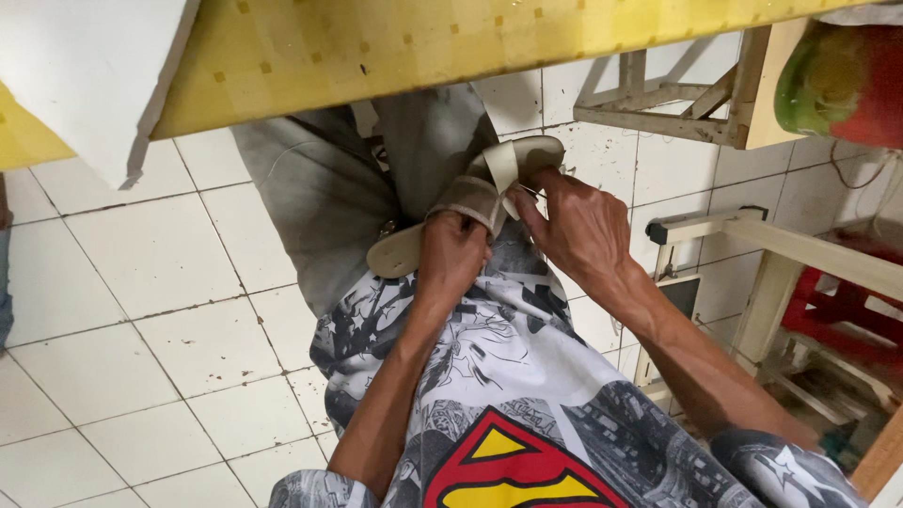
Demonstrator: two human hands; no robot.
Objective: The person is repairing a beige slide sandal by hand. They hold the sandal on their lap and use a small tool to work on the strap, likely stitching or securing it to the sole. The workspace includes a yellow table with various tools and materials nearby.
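Head view: both hands (451,252) (576,226) clamped on beige sandal (470,202) (lap-held) above white tiled floor (169,282)

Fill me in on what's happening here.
A seated person holds a beige flat sandal with a wide strap in their lap, over grey trousers. The left hand grips the sandal at its middle, under the strap. The right hand pinches the strap near the toe end. A yellow patterned table edge hangs above, over a white tiled floor.

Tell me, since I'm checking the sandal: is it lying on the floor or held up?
Held up. The beige sandal rests over the lap, left hand gripping its strap, right hand pinching the front end; the tiled floor lies below.
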